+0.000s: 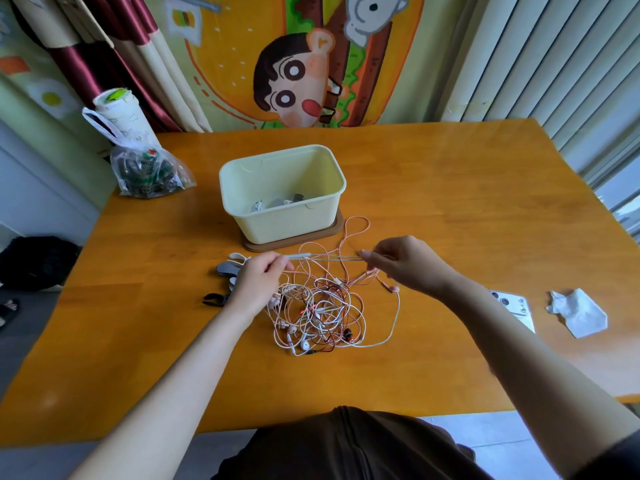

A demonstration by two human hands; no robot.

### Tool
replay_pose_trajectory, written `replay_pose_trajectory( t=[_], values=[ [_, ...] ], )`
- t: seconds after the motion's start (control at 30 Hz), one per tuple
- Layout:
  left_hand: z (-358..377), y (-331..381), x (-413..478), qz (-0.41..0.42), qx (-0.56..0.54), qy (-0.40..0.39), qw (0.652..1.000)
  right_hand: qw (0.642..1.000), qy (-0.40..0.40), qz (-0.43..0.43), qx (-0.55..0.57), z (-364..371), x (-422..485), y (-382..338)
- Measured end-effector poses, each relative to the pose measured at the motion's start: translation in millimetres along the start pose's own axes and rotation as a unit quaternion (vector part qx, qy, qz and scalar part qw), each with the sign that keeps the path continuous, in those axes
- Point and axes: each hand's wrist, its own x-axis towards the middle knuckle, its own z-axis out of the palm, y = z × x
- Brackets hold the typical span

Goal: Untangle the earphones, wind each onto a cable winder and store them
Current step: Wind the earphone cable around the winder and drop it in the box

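Both arms come in from the bottom edge, forearms bare, with the hands held just above the table (467, 202) on either side of the mess. The left hand (258, 282) is knuckles-up with its fingers curled in, pinching one end of a white cable (325, 258). The right hand (405, 263) has the other end nipped between thumb and fingertip, the rest of its fingers loosely bent. That stretch of cable is pulled pretty much taut and level between the two hands. Right under it sits the tangle of earphones (318, 313), a knot of white, pink and dark red wires lying on the table, with one pink loop trailing up toward the cream bin (287, 226). The bin is just behind the hands, standing on a brown lid (294, 244), and there are a few small grey and white bits in the bottom of it, too small for me to tell exactly what. The cable winders (227, 268), grey and black ones, lie just left of the left hand, partly hidden behind it. Off to the right are a phone (512, 306) and a crumpled tissue (576, 313), and there's a plastic bag (145, 171) at the far left corner.
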Motion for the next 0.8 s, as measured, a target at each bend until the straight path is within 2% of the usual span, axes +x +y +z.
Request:
replay_pose_trajectory(
  t=[0.1, 0.2, 0.3, 0.47, 0.63, 0.7, 0.8],
  values=[
    [-6, -17, -3, -0.037, -0.054, 0.005, 0.998, 1.0, -0.001, 0.02, 0.014, 2, 1, 5],
    [-8, -24, -5, -0.043, -0.043, -0.009, 0.998, 0.999, 0.029, 0.022, 0.016, 7, 4, 6],
    [-12, -37, -6, -0.053, 0.015, -0.027, 0.998, 1.0, 0.02, 0.015, 0.009, 14, 5, 1],
    [-21, -71, -14, -0.116, 0.094, -0.113, 0.982, 0.998, -0.052, 0.001, -0.039, 26, 4, 0],
    [-17, -88, -13, -0.16, 0.191, -0.117, 0.961, 0.994, -0.065, -0.014, -0.088, 41, -2, -12],
    [-11, -75, -13, -0.145, 0.213, -0.108, 0.96, 0.992, -0.053, -0.028, -0.111, 45, -3, -17],
    [5, -36, -16, -0.025, 0.127, -0.089, 0.988, 0.992, -0.049, -0.047, -0.106, 50, -4, -27]
  ],
)
